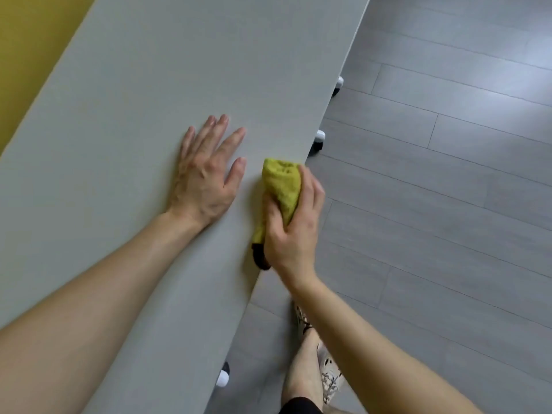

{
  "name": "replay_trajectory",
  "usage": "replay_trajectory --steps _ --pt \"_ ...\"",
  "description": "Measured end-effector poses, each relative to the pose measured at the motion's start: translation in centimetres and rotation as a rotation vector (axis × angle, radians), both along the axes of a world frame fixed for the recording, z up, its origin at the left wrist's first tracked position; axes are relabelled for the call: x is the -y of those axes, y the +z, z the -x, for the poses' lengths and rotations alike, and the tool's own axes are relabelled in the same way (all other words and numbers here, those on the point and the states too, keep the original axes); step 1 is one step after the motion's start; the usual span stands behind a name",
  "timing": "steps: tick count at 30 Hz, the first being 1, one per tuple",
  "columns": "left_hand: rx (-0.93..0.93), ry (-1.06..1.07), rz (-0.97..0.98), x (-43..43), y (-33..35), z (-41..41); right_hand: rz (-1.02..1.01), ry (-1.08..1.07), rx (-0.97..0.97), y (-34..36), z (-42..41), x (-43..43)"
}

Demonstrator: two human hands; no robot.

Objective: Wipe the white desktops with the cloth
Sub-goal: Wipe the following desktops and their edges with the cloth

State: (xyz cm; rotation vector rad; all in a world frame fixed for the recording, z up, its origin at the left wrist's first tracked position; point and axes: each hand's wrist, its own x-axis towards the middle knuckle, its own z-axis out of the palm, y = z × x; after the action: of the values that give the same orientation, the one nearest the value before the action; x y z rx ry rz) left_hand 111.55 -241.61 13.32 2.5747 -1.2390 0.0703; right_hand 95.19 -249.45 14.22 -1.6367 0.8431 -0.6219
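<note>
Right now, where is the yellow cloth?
In the head view, the cloth is bunched in the right hand at the desktop edge, right of the flat left hand.

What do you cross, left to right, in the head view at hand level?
Yellow wall → white flat desktop → left hand resting flat on it → bunched yellow-green cloth held by the right hand at the desk edge → grey plank floor.
</note>
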Motion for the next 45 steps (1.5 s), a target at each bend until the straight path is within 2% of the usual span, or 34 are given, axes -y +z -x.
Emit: replay_trajectory --steps 2,4,6,8,11,14,17,20,23,26,28,33,35,38,41,43,45 --pt "-0.019 -0.017 -0.002 -1.6 0.4 1.4 0.028 -0.082 -0.007 -0.6 -3.9 6.1" --pt "-0.018 -0.037 -0.004 -4.2 1.0 3.7 -0.012 -0.134 -0.022 -0.7 -5.3 8.3" --pt "-0.023 -0.036 -0.011 -7.5 1.3 6.2 -0.119 -0.194 0.015 -0.2 -3.4 3.3" --pt "-0.033 -0.036 -0.030 -10.9 1.3 8.4 -0.156 -0.184 0.020 -0.1 1.8 -5.8" --pt "-0.029 -0.044 -0.056 -15.6 1.5 11.4 -0.083 0.047 0.017 0.4 9.8 -13.7" --pt "-0.011 -0.023 -0.097 -20.0 1.7 14.3 0.001 0.105 0.022 -0.1 7.6 -9.2" --pt "-0.026 0.056 -0.107 -22.9 1.2 16.7 -0.012 -0.071 0.006 -0.6 1.1 -1.0" --pt "-0.004 0.082 -0.074 -23.2 0.5 16.7 -0.011 -0.138 -0.006 -1.0 -0.4 0.1" --pt "0.018 0.092 -0.046 -23.2 0.1 16.6 -0.089 -0.142 0.046 -0.8 6.1 -12.2" --pt "0.037 0.073 -0.046 -23.4 -0.2 16.5 -0.105 0.058 0.028 0.1 14.6 -22.3" --pt "0.049 0.072 -0.044 -23.4 -0.5 16.4 -0.056 0.090 0.014 -0.2 14.2 -21.0" --pt "0.054 0.088 -0.029 -23.2 -0.7 15.9 0.014 -0.179 -0.040 -1.6 3.2 -8.1" --pt "0.060 0.093 -0.028 -22.9 -0.7 15.6 0.018 -0.223 -0.003 -1.8 2.0 -6.8" --pt "0.067 0.087 -0.028 -22.9 -0.9 15.2 -0.065 -0.232 0.062 -1.7 6.5 -14.8" --pt "0.085 0.067 -0.034 -23.1 -1.0 15.1 -0.129 0.012 0.057 -0.6 15.7 -25.9" --pt "0.089 0.064 -0.034 -23.1 -1.1 15.2 -0.091 0.102 0.051 -0.3 17.5 -26.7" --pt "0.092 0.072 -0.035 -22.9 -1.2 15.2 -0.078 0.033 0.018 -0.6 14.2 -22.7"
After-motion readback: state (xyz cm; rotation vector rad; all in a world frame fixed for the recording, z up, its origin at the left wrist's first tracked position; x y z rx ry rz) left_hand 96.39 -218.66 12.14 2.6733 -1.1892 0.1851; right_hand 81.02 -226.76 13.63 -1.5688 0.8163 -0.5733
